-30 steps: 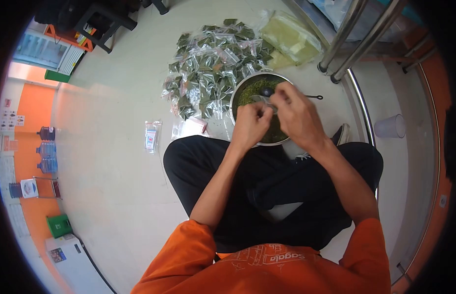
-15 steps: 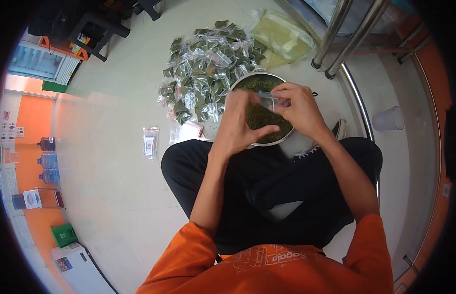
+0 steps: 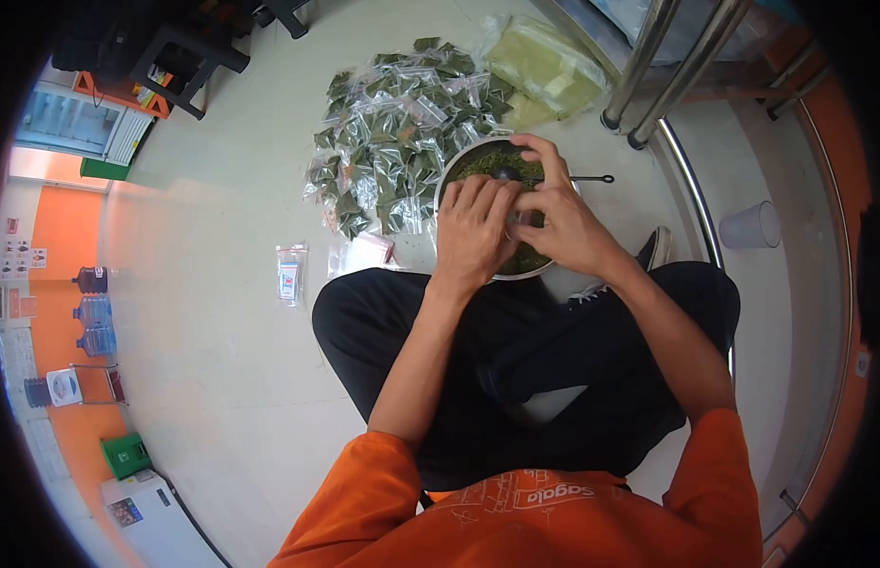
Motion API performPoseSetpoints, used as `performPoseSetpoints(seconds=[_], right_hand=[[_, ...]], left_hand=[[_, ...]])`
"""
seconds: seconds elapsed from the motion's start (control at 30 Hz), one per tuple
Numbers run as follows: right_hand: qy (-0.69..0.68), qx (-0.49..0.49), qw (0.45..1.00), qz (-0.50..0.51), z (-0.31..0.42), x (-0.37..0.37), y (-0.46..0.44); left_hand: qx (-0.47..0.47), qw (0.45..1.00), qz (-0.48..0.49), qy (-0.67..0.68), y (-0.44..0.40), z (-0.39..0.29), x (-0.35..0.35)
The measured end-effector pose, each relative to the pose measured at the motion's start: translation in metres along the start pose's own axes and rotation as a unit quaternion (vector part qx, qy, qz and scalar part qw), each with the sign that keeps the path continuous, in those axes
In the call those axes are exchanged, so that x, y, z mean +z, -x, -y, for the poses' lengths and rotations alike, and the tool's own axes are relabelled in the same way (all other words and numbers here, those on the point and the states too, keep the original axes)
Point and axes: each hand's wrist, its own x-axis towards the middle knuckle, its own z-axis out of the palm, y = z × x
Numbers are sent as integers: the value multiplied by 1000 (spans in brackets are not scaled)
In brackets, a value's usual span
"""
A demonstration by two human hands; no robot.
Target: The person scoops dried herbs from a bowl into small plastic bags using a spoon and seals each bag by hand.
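A metal bowl [image 3: 443, 175] of chopped green leaves [image 3: 478, 168] sits on the floor in front of my crossed legs. Over it, my left hand [image 3: 473, 227] and my right hand [image 3: 565, 225] meet with bent fingers around a small clear plastic bag [image 3: 521, 219]. My fingers cover most of the bag, and its contents are hard to make out. A scoop with a dark round head lies in the leaves; its thin handle [image 3: 591, 178] sticks out past the rim on the right.
Beyond the bowl to the left is a pile of filled clear bags [image 3: 393, 133]. A large yellowish plastic bag [image 3: 544, 71] lies behind. Flat packets [image 3: 290, 275] rest on the floor at left. Metal legs [image 3: 681, 76] and a translucent cup [image 3: 750, 225] are on the right.
My left hand has turned and closed in against my right hand, its thumb no longer spread. The scoop's handle now shows fully at the right of the bowl.
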Motion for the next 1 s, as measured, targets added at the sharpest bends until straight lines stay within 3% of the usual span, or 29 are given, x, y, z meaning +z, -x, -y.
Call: performPoseSetpoints(seconds=[0.07, 0.2, 0.27, 0.33, 0.4, 0.47, 0.6, 0.67, 0.73, 0.8, 0.87, 1.0], right_hand=[[-37, -53, 995, 80, -1, -8, -6], [25, -58, 995, 77, 3, -6, -3], [91, -75, 993, 12, 5, -5, -2], [79, -67, 995, 12, 10, -7, -4], [69, -60, 996, 12, 9, -10, -6], [52, -95, 991, 73, 3, -13, -7], [77, -95, 986, 111, 2, -10, -4], [56, -68, 995, 48, 3, -7, -1], [38, -56, 997, 32, 4, -8, -3], [22, -45, 999, 15, 2, -10, -6], [-15, -35, 995, 91, -3, -13, -7], [-93, 25, 988, 120, -8, -4, -4]], left_hand=[[1, 1000, 23, 4, 2, 2, -2], [-15, 997, 56, 58, 1, 1, 0], [-1, 997, 48, 55, -1, 2, 3], [19, 999, 13, 32, -2, 4, 6], [-11, 998, 39, 50, 1, 4, 3], [-40, 995, 65, 68, 3, 5, -1], [-9, 993, 93, 74, 0, -1, -6], [8, 994, 81, 73, -2, -3, -4], [-6, 999, -4, 50, -4, -2, 0], [-10, 999, 12, 33, -2, 1, 0], [-14, 999, 28, 16, 0, 3, -1], [5, 999, 42, 12, 1, 0, -3]])
